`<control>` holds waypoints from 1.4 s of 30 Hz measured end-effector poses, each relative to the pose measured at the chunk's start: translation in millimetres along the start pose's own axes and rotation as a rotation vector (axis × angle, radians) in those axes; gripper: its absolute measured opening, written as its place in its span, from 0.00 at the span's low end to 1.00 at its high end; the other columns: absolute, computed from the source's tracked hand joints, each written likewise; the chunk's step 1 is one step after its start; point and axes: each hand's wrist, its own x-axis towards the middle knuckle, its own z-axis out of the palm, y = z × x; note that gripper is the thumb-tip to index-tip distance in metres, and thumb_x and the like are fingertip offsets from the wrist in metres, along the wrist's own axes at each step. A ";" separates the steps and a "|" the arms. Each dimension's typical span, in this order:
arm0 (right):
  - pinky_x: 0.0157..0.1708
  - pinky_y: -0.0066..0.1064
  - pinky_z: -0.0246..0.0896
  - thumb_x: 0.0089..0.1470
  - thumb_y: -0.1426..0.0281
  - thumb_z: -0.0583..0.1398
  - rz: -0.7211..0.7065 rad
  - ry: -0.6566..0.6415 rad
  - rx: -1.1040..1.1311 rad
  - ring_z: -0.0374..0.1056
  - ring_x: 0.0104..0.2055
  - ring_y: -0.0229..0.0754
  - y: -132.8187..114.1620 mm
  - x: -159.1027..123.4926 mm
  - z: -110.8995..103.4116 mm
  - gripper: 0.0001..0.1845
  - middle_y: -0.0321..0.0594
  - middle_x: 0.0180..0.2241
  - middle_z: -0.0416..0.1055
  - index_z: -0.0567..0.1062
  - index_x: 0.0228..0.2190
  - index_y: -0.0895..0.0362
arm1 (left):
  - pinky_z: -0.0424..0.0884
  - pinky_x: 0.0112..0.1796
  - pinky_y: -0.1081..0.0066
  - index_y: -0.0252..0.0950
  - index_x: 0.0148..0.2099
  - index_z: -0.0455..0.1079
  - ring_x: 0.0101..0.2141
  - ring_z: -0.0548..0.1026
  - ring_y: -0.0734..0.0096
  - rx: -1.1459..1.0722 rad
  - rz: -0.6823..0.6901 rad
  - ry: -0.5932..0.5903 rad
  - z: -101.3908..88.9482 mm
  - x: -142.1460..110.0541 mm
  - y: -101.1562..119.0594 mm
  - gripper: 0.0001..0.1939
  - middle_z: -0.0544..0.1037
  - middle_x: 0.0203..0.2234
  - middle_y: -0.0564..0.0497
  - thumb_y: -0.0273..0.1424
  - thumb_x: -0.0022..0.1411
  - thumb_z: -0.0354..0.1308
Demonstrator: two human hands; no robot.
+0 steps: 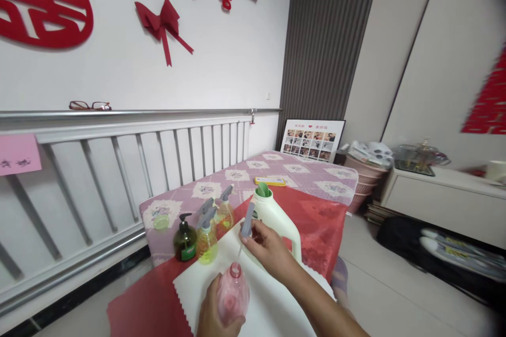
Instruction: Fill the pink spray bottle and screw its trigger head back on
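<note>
Head view, the only cam: left hand [213, 308] wraps round the pink bottle [233, 295] at the near edge of the white mat [272, 305], fingers curled snug on its belly, thumb side toward us, so a full grip and not a pinch. Bottle stands close to upright w/ its open neck pointing up and a touch far; long axis runs near-vertical, tipped slightly away. Right hand [266, 250] sits just beyond and above it, fingertips pressed together pinching the grey spray head [248, 219], which pokes up and left out of the fingers; a thin dip tube seems to hang from it down toward the neck, but it's faint, can't tell for sure. Spray head's long axis slants, nozzle end up-far, tube end down-near. To do this bit well, I'd say: keep the bottle dead steady, line the tube straight over the opening before lowering, then seat the collar square so the thread doesn't cross. Risk looks like squeezing the soft bottle too hard or tipping it. Just behind the right hand, touching or nearly, stands the white jug [276, 218] w/ green cap. Left of that, a cluster: dark green pump bottle [185, 242] and yellow spray bottles [207, 239] on the red cloth [316, 221]. Far back, a photo board [313, 139] leans at the wall.
</note>
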 end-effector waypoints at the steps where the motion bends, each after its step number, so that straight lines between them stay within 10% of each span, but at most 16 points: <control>1: 0.36 0.33 0.59 0.55 0.64 0.61 0.011 -0.029 -0.019 0.62 0.33 0.40 2.6 0.7 2.8 0.07 0.35 0.31 0.68 0.73 0.32 0.54 | 0.72 0.59 0.59 0.30 0.66 0.56 0.62 0.71 0.47 0.004 0.000 -0.004 -0.5 0.2 0.6 0.48 0.72 0.62 0.35 0.29 0.39 0.61; 13: 0.43 0.38 0.63 0.58 0.60 0.59 0.100 -0.222 0.011 0.69 0.39 0.47 51.6 -12.7 21.2 0.11 0.38 0.33 0.72 0.74 0.33 0.55 | 0.68 0.62 0.58 0.32 0.67 0.56 0.60 0.72 0.51 -0.028 0.002 -0.049 -4.7 0.1 1.1 0.47 0.74 0.60 0.37 0.28 0.41 0.59; 42: 0.43 0.39 0.66 0.57 0.52 0.62 0.182 -0.300 0.167 0.70 0.36 0.45 47.7 -15.8 15.5 0.18 0.36 0.30 0.73 0.76 0.32 0.55 | 0.64 0.64 0.55 0.32 0.68 0.58 0.62 0.70 0.49 0.038 -0.030 -0.119 -19.7 -4.6 31.3 0.48 0.72 0.63 0.38 0.29 0.40 0.60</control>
